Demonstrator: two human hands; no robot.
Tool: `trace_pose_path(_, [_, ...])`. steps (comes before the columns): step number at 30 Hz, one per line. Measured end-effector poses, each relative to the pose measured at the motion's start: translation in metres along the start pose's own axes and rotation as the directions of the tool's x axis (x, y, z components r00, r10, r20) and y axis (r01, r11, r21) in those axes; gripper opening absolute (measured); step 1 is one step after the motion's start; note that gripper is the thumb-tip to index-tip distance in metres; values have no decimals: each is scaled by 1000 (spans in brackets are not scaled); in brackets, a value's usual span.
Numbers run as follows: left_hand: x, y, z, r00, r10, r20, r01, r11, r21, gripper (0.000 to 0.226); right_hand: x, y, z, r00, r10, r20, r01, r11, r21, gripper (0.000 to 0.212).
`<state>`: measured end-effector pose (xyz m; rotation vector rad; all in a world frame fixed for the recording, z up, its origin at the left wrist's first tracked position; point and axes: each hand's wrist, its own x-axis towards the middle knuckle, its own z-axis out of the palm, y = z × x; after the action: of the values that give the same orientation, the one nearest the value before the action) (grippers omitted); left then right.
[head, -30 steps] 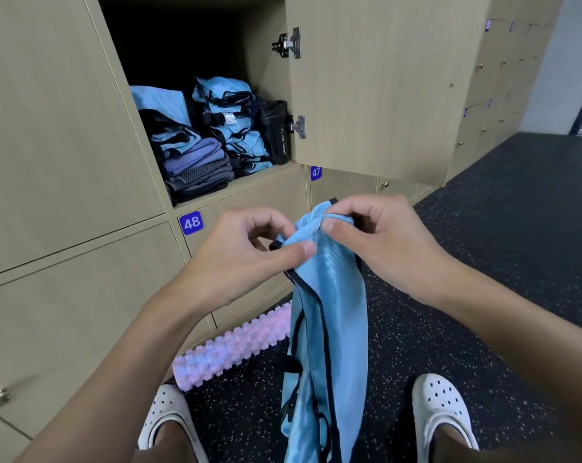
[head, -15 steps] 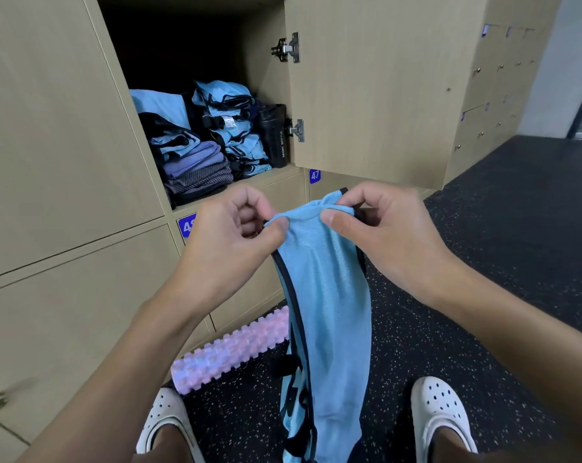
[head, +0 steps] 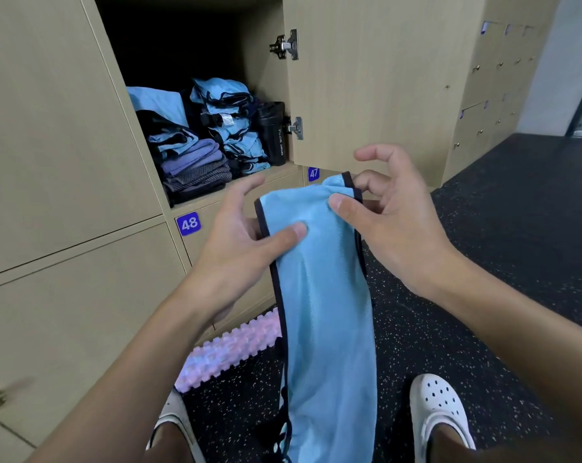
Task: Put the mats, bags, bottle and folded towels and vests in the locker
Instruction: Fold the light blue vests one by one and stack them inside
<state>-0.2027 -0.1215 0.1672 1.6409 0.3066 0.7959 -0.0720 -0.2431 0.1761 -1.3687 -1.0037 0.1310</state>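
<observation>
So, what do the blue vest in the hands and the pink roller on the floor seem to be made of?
Blue vest: thin synthetic mesh, probably polyester; fine ribbed weave, slight sheen, dark binding. Pink roller: likely moulded foam; matte, knobbly surface.

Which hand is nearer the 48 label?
Left. The left hand is just right of the 48 label; the right hand is farther right, across the vest.

A pink knobbed foam roller [head: 229, 354] lies on the dark speckled floor [head: 503, 248] at seven o'clock. One white perforated clog [head: 441, 409] stands at five o'clock. A blue number plate 48 [head: 188, 223] sits at nine o'clock.
</observation>
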Motion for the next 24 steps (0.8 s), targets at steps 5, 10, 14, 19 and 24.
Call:
trace_pose_path(5, [5, 10, -7, 977, 145, -156, -151, 988, -27, 67, -6, 5, -4, 913, 229, 336, -243, 970, 1, 89])
trace_pose_path(10, [6, 1, -7, 972, 3, -237, -14, 999, -44, 82, -5, 9, 4, 949, 183, 256, -201, 979, 44, 70])
trace_pose_path(14, [-2, -16, 1, 974, -224, -17, 220, 967, -129, 108, 0, 10, 5, 987, 117, 111, -132, 982, 134, 67])
trace_pose_path(19, [2, -7, 4, 990, -81, -112, 54, 973, -224, 90, 0, 17, -5, 945, 200, 258, -228, 970, 82, 104])
trace_pose_path(24, [6, -10, -1, 972, -62, -226, 20, 983, -181, 97, -3, 21, 1, 919, 172, 355, -194, 981, 26, 106])
